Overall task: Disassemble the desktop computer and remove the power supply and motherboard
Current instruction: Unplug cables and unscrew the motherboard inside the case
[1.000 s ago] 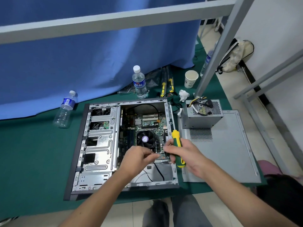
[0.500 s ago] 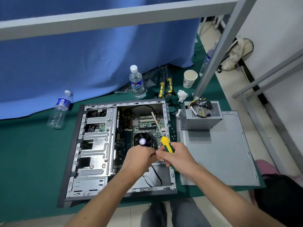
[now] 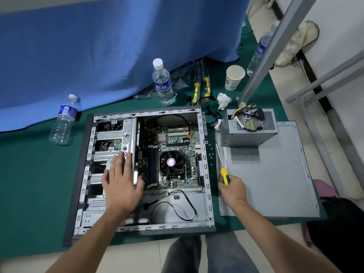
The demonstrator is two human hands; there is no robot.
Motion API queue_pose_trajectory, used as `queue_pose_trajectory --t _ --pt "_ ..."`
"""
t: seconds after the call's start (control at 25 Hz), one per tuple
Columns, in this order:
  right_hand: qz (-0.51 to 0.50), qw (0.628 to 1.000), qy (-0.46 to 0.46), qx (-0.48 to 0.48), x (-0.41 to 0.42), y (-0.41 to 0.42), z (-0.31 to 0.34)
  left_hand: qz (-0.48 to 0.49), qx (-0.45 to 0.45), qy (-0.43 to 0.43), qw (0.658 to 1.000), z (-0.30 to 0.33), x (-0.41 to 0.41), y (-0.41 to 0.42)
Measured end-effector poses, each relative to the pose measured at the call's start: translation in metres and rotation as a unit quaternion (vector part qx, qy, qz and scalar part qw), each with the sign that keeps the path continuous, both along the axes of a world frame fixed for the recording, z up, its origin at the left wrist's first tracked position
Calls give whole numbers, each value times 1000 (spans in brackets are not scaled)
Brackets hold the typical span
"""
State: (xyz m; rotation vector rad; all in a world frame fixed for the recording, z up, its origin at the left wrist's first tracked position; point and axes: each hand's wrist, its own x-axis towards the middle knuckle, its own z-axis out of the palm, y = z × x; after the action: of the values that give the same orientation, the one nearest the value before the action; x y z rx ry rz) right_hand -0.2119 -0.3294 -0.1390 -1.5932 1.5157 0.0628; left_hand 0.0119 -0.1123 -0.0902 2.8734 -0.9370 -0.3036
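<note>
Case (image 3: 206, 174) lay open on its side on the green mat (image 3: 29, 184), on the floor. My left hand (image 3: 120, 182) was flat, fingers straight, resting on the metal drive cage (image 3: 110, 134) inside the case, left of the motherboard (image 3: 177, 146). Left grip was released, holding nothing. My right hand (image 3: 232, 190) was clenched around the yellow-green screwdriver (image 3: 224, 175), shaft pointing away from me along the left edge of the removed side panel (image 3: 275, 184), just beside the case's right wall. Motherboard was still seated in the case, CPU fan (image 3: 171, 162) in its middle, a loose black cable (image 3: 177, 203) on the bare floor of the case below it. Power supply (image 3: 250, 127) was already out, sitting on the far end of the side panel with its wire bundle on top. Two water bottles (image 3: 163, 81), a paper cup (image 3: 234, 76) and spare screwdrivers (image 3: 201, 85) sat near the blue curtain (image 3: 118, 46).
</note>
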Motion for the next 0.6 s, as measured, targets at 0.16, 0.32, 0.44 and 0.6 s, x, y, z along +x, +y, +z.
queue_pose_trajectory --t 0.16,0.32,0.44,0.6 --pt "-4 999 37 -19 10 10 -26 4 0 -8 1000 -5 1 3" --pt "1 997 69 -43 9 18 -31 1 1 -8 1000 -7 2 3" --pt "-57 998 -18 -23 -1 22 -16 -1 -5 -11 1000 -6 3 4" --pt "-114 984 -138 18 -7 22 25 -6 -19 -3 1000 -6 2 5"
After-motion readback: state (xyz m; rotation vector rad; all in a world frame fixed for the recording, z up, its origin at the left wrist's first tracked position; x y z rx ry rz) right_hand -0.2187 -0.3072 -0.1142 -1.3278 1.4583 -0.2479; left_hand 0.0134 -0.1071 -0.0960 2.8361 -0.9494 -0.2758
